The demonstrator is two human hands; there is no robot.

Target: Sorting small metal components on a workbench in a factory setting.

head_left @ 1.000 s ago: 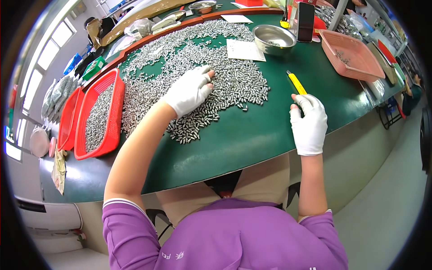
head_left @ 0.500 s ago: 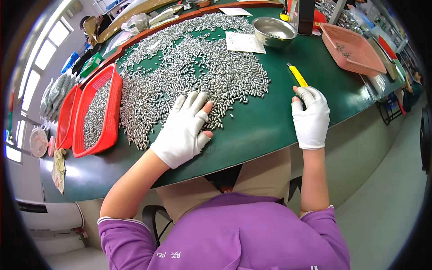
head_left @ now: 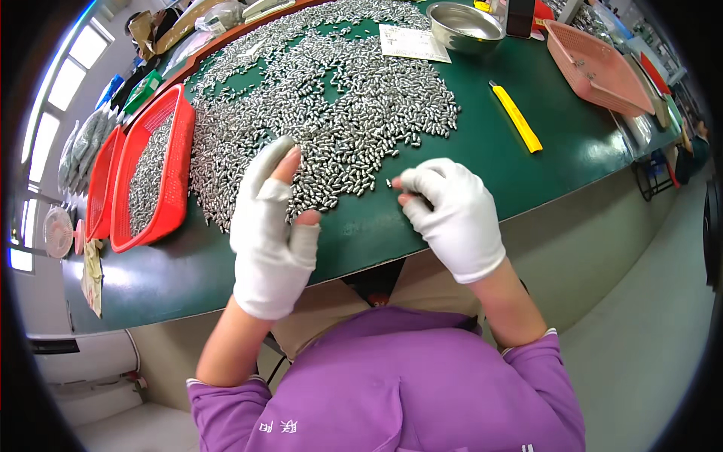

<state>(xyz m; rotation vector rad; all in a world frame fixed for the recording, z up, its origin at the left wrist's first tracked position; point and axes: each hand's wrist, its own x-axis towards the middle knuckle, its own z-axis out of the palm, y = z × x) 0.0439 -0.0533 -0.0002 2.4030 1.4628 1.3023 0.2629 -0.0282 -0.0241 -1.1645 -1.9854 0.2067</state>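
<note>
the small shiny silver metal cylinders (head_left: 331, 113) lie in a wide heap on the green table (head_left: 467, 181). the white-gloved right hand (head_left: 452, 215) pinches one cylinder at its fingertips; the white-gloved left hand (head_left: 273, 230) is open at the heap's near edge, holding nothing. a white rectangular paper sheet (head_left: 413, 42) lies at the far edge.

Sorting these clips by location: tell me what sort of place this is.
Probably a factory sorting bench: a heap of small metal parts on a green table, red mesh trays, and gloved hands picking through them.

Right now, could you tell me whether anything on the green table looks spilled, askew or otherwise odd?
Nothing looks damaged. The small silvery metal pieces lie loose in a wide heap on the green table rather than in the red mesh trays, and the yellow utility knife lies unattended beside them.
</note>
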